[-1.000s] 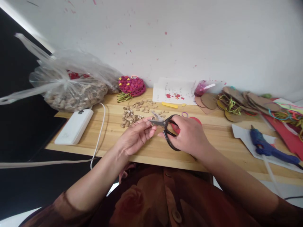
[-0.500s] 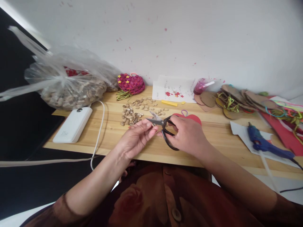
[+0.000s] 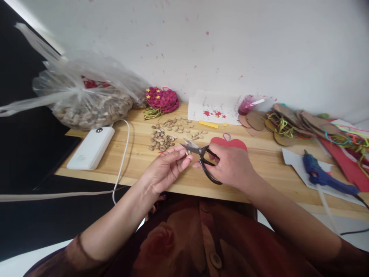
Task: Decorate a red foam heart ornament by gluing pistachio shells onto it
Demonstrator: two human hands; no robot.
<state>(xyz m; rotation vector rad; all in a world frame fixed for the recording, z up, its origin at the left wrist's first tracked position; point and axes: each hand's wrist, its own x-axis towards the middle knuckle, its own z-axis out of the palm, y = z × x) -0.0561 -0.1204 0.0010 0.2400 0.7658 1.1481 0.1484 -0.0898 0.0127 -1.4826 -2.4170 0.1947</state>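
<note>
My right hand (image 3: 230, 165) grips black-handled scissors (image 3: 201, 154), blades slightly apart and pointing left. My left hand (image 3: 167, 167) pinches a small pale shell piece (image 3: 188, 152) right at the blades. Both hands hover over the front of a wooden table (image 3: 138, 157). Just behind the hands lie loose pistachio shells (image 3: 170, 132) in a scattered pile. A red heart-shaped cut-out (image 3: 230, 143) with a purple loop lies behind my right hand.
A clear plastic bag of shells (image 3: 89, 104) sits at the back left, a white power bank (image 3: 90, 147) with cable in front of it. A magenta shell ornament (image 3: 161, 98), white paper (image 3: 213, 109), cardboard discs with threads (image 3: 285, 121) and a blue glue gun (image 3: 325, 177) lie to the right.
The scissor blades have opened a little around the shell piece. Both hands stay in nearly the same place; the view has shifted slightly.
</note>
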